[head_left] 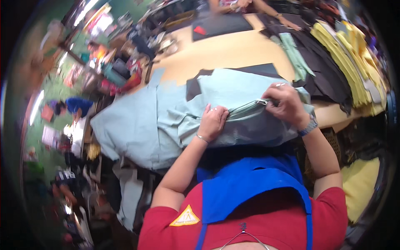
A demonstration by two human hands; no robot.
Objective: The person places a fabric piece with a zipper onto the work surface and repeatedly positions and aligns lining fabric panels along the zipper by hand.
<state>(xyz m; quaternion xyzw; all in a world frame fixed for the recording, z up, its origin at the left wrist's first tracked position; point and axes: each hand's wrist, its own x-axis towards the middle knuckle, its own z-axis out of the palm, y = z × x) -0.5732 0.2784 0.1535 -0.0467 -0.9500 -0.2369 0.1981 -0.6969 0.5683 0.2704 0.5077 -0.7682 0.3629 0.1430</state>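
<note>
As right fingers [278,92] pinch it, green cloth [183,113], lengthwise left-to-right.

Surface [237,50]: tan, bare from its middle toward the far edge.
Cloth [129,121]: pale blue-green, rumpled, spread along the near edge and past the near left corner.
Left hand [213,122]: fingers curled on gathered folds of the cloth; bracelet [202,138] at the wrist.
Right hand [287,104]: fingers pinched at the folds' right end, beside a shiny bit [262,101] too small to tell; watch [308,125] on the wrist.
Dark pile [327,77]: toward the right edge, green strips [296,56] on it.
Yellow pile [339,62]: along the right edge.
Far edge: dark sheet [225,27] bearing a red scrap [200,30]; a co-worker's hand [289,24] on the dark pile.
</note>
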